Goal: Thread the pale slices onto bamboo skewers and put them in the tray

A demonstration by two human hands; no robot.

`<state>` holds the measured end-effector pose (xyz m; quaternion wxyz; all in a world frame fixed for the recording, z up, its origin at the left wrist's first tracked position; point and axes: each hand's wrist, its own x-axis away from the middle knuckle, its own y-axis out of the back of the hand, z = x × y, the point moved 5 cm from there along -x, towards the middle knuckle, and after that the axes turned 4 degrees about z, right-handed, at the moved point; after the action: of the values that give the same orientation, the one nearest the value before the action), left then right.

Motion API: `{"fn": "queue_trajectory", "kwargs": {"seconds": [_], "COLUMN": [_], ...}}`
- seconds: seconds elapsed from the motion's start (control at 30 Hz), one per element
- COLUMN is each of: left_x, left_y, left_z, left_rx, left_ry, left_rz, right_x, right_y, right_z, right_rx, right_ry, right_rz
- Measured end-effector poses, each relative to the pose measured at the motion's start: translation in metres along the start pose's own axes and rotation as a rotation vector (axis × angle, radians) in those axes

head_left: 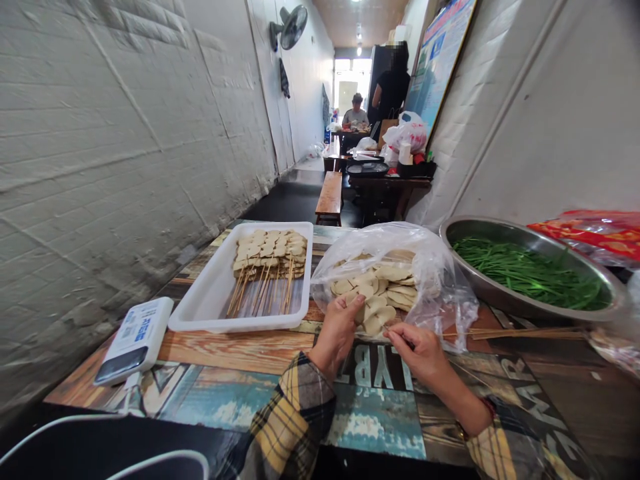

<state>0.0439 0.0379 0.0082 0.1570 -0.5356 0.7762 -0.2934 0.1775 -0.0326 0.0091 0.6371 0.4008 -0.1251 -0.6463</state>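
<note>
My left hand (336, 331) pinches the edge of a thin round beige slice (376, 319) in front of an open clear plastic bag (440, 280). My right hand (419, 351) is closed on a thin skewer (473, 375), whose tip end points at the slices and whose shaft runs back under the wrist. Loose slices (400, 273) fill the bag. To the left, a white tray (200, 321) holds stacked skewered slices (270, 250), with the bare stick ends toward me. Whether the skewer touches the held slice I cannot tell.
On the right stand a metal bowl (453, 235) of green chives and a bundle of bare skewers (530, 333). A white power bank (137, 340) with a cable lies at the left table edge. Farther off are a bench (330, 193) and two people.
</note>
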Motion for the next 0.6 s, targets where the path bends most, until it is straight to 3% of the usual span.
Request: {"fn": "queue_trajectory", "kwargs": {"seconds": [0.13, 0.33, 0.47, 0.6], "left_x": [-0.005, -0.018, -0.030, -0.039], "left_y": [0.009, 0.048, 0.061, 0.061], "left_z": [-0.005, -0.026, -0.032, -0.039], "left_rx": [-0.031, -0.242, -0.593, -1.109], "left_ry": [-0.045, -0.273, -0.330, -0.417], "left_rz": [-0.011, -0.277, -0.363, -0.391], "right_x": [0.000, -0.002, -0.002, -0.003], "right_y": [0.007, 0.026, 0.033, 0.032], "right_z": [-0.005, -0.022, -0.030, -0.032], "right_rx": [0.019, 0.060, 0.034, 0.049], "right_ry": [-0.003, -0.094, -0.133, -0.116], "right_rz": [-0.055, -0.171, -0.196, -0.193]}}
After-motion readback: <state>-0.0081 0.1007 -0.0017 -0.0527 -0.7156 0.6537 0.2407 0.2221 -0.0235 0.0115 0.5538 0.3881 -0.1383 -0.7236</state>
